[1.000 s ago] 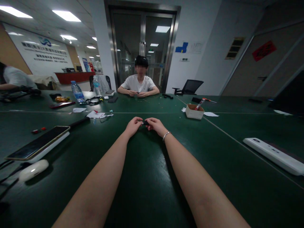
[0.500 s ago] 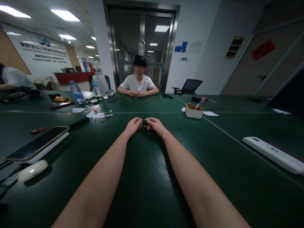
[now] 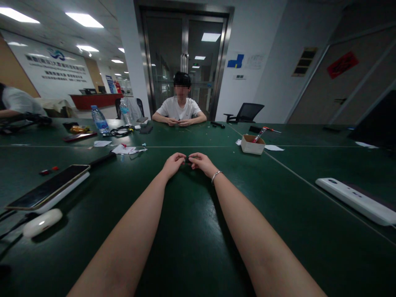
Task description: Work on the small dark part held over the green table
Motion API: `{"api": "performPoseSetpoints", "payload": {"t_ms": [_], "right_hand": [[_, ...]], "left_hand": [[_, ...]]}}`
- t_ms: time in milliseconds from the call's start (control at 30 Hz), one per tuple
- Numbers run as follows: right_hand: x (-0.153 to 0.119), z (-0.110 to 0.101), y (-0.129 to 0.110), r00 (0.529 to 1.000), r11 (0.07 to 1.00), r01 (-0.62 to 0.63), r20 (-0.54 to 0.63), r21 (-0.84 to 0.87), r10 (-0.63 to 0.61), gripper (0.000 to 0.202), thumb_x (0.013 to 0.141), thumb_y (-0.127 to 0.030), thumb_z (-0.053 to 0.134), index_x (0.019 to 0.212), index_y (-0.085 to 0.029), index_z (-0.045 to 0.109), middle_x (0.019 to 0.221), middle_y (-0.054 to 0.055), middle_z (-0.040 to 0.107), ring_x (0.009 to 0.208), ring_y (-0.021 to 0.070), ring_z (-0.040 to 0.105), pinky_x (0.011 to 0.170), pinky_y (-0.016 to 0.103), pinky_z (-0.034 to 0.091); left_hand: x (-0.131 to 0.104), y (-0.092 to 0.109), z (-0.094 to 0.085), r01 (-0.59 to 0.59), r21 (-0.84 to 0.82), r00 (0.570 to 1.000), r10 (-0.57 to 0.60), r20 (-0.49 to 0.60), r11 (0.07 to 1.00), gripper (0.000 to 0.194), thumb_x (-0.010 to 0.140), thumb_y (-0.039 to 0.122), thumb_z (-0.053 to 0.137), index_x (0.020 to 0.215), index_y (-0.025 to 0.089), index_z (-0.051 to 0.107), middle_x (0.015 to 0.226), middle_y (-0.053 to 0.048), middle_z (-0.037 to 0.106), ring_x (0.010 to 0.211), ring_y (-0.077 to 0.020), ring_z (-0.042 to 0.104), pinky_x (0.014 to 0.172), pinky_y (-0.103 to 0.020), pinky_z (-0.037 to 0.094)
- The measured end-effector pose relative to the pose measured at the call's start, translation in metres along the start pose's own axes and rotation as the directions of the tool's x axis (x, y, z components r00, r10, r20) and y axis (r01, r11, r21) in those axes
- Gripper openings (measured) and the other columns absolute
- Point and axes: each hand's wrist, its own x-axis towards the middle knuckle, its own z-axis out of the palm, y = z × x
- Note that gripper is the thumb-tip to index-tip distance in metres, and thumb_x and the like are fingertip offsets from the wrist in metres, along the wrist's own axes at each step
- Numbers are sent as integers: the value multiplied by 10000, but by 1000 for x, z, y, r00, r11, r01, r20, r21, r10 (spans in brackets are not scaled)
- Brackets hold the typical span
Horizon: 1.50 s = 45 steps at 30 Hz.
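Both of my hands meet above the green table (image 3: 185,231), near the middle of the view. A small black object (image 3: 187,160) shows in the narrow gap between my fingertips; most of it is covered, and its kind cannot be made out. My left hand (image 3: 173,164) pinches its left end with thumb and forefinger. From the other side, my right hand (image 3: 202,163), with a silver bracelet at the wrist, has its fingers closed on the right end.
A small box (image 3: 253,147) holding a tool stands right of my hands. Left are papers (image 3: 125,149), a phone (image 3: 51,186), a pale mouse-shaped thing (image 3: 42,223) and bottles (image 3: 99,119). At right lies a white power strip (image 3: 355,201). A person (image 3: 179,108) sits opposite.
Less of the black object shows between my fingertips than before. My arms have hardly moved. The person opposite has raised their head slightly.
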Motion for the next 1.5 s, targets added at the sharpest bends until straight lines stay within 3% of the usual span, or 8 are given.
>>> {"api": "performPoseSetpoints", "payload": {"t_ms": [167, 467, 633, 767, 900, 1067, 1367, 1500], "right_hand": [[1, 0, 1, 1000, 1000, -9, 0, 14, 9, 45, 841, -134, 621, 881, -131, 602, 616, -6, 638, 440, 56, 547, 460, 156, 499], [2, 0, 2, 1000, 1000, -6, -14, 14, 6, 60, 832, -144, 638, 876, -135, 598, 602, -15, 628, 441, 54, 550, 454, 150, 497], [3, -1, 3, 1000, 1000, -2, -11, 19, 2, 78, 828, -154, 650, 886, -136, 600, 608, -12, 631, 446, 56, 554, 464, 154, 505], [3, -1, 4, 1000, 1000, 0, -13, 17, 0, 65, 833, -151, 643, 876, -133, 598, 610, -7, 635, 443, 57, 556, 464, 158, 507], [2, 0, 2, 1000, 1000, -7, -24, 17, 7, 64, 837, -141, 637, 880, -133, 590, 604, -9, 633, 442, 55, 556, 464, 153, 505], [1, 0, 1, 1000, 1000, -7, -17, 18, 7, 65, 836, -137, 640, 881, -129, 594, 610, -5, 637, 446, 57, 562, 466, 154, 511], [1, -1, 2, 1000, 1000, -2, -17, 3, 2, 50, 837, -139, 634, 872, -135, 600, 608, -7, 636, 454, 57, 565, 470, 148, 509], [2, -1, 3, 1000, 1000, -1, -11, 4, 1, 75, 831, -170, 651, 877, -136, 602, 617, -3, 640, 457, 59, 566, 476, 155, 513]], "left_hand": [[0, -2, 0, 18, 17, 1000, -18, 22, 1000, 298, 812, 397, 487, 918, 165, 641, 680, -13, 596, 616, -133, 539, 569, -256, 406], [1, -3, -1, 47, 42, 999, -47, 21, 998, 313, 815, 401, 483, 939, 166, 649, 724, -27, 616, 640, -135, 536, 602, -260, 407], [0, -1, -1, 21, 40, 1000, -22, 17, 999, 269, 780, 333, 544, 964, 174, 660, 818, -36, 646, 699, -135, 557, 627, -254, 418], [1, -4, -1, 32, 40, 999, -34, 38, 999, 332, 850, 371, 430, 950, 154, 661, 702, -29, 611, 621, -130, 531, 570, -250, 399], [3, -6, -1, 1, 48, 1000, -2, 25, 999, 261, 784, 302, 531, 974, 172, 653, 824, -38, 652, 708, -134, 568, 602, -241, 412], [2, -5, -1, 49, 49, 996, -52, 66, 998, 319, 829, 361, 465, 990, 154, 647, 692, -30, 630, 632, -138, 558, 583, -253, 404], [0, -3, -1, -11, 57, 999, 8, 44, 998, 276, 765, 316, 558, 989, 188, 654, 912, -47, 665, 792, -151, 591, 693, -267, 437], [0, -2, -1, 38, 49, 999, -39, 18, 998, 328, 822, 393, 471, 981, 168, 650, 751, -36, 639, 650, -137, 548, 629, -269, 422]]}}
